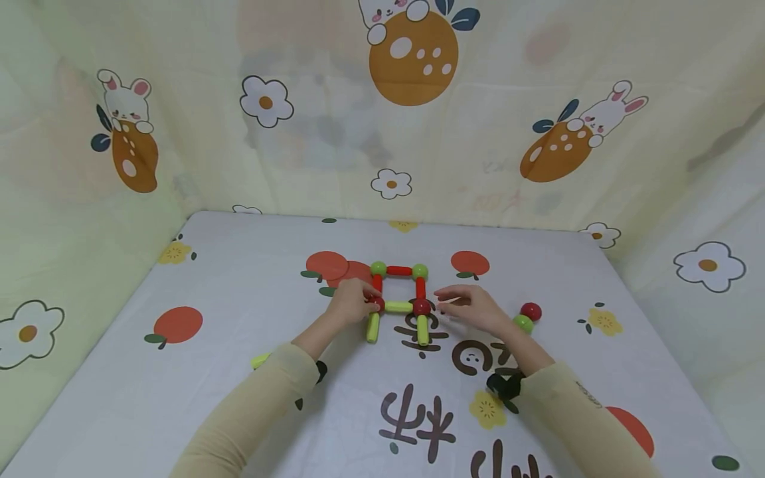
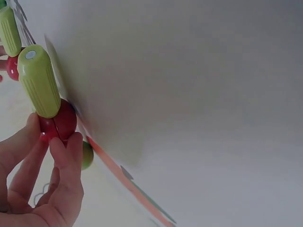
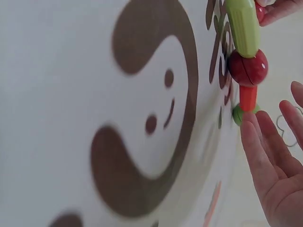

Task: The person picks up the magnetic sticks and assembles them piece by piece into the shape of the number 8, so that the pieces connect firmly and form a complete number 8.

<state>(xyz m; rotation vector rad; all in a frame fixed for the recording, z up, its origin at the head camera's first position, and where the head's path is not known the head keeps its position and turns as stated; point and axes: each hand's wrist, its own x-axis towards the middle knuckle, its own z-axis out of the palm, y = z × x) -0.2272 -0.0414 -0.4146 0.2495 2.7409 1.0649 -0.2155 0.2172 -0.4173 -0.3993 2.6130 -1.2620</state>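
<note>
On the table stands a frame of toy rods and balls. Its far corners are green balls [image 1: 420,271], linked by a red rod [image 1: 399,271]; red rods run down the sides. A yellow-green rod [image 1: 398,307] joins the two near red balls, and yellow-green rods [image 1: 423,330] stick out from these toward me. My left hand [image 1: 351,302] pinches the left red ball [image 2: 65,118] between thumb and fingers. Just right of the other red ball [image 3: 248,66], my right hand [image 1: 472,309] has its fingers extended and holds nothing.
A loose red ball [image 1: 530,311] and a green ball [image 1: 522,324] lie beyond my right wrist. At my left forearm a yellow-green piece [image 1: 259,360] is partly hidden by the sleeve. Printed cloth [image 1: 323,153] hangs behind the table [image 1: 239,265] and at both sides.
</note>
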